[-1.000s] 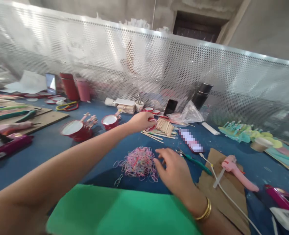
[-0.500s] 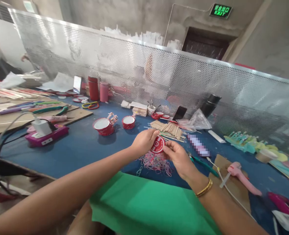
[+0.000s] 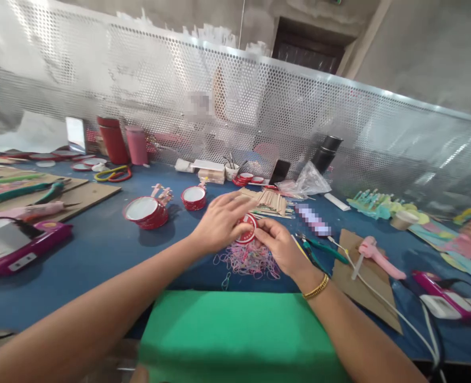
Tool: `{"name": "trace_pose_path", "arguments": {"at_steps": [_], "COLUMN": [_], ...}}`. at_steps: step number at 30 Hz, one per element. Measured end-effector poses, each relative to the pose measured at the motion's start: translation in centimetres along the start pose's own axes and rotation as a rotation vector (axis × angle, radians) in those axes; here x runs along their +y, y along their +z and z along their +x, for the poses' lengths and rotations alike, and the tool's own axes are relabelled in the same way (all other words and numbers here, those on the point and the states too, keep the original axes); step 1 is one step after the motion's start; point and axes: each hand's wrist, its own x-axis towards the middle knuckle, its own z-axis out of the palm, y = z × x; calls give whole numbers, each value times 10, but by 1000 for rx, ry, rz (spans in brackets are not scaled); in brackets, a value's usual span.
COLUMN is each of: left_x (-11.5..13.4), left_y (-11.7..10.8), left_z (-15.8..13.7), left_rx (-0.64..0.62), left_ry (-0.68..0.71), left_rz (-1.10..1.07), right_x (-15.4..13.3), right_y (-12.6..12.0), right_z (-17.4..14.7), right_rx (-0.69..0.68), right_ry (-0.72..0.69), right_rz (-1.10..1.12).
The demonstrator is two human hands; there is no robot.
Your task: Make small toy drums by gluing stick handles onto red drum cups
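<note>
A round red disc (image 3: 250,234) with white markings is held above the table. My right hand (image 3: 277,244) pinches its right edge between thumb and fingers. On the left side, the thumb of my left hand (image 3: 221,219) lies across the disc's face, while the other fingers stretch out above it, apart from the thumb. Directly below is a pile of thin pink, purple and pale rubber bands (image 3: 249,261). Behind the hands lie many flat wooden sticks (image 3: 273,201).
Two stacks of red-rimmed white discs, a larger one (image 3: 145,211) and a smaller one (image 3: 193,197), stand to the left. On the right are green-handled pliers (image 3: 325,249) and a pink glue gun (image 3: 379,258) on cardboard. A perforated metal screen (image 3: 299,106) closes off the back.
The view has turned right and down. My left hand's fingers have lifted and straightened, with its thumb now over the disc. My right hand still pinches the disc's edge.
</note>
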Motion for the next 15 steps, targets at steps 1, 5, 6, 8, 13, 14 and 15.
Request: {"name": "trace_pose_path", "arguments": {"at_steps": [1, 5, 6, 8, 13, 14, 15], "left_x": [-5, -12, -9, -1, 9, 6, 3], "left_y": [0, 8, 11, 14, 13, 13, 13], "left_z": [1, 4, 4, 3, 1, 0, 0], "left_rx": [48, -17, -86, -176, -38, -12, 8], "left_ry": [-125, -550, -628, -715, -734, -745, -757], "left_rz": [-53, -596, -745, -947, -1053, -1058, -1060], "right_x": [-1, -6, -7, -9, -6, -6, -6], "right_y": [-6, -17, -17, -12, 6, 8, 9], "right_z": [0, -2, -3, -5, -11, -12, -12], "right_rx": [11, 123, 122, 70, -35, -40, -39], "right_ry": [-47, -337, -386, -423, -439, -442, -442], "right_rz": [-83, -503, -581, -687, -767, -746, -723]}}
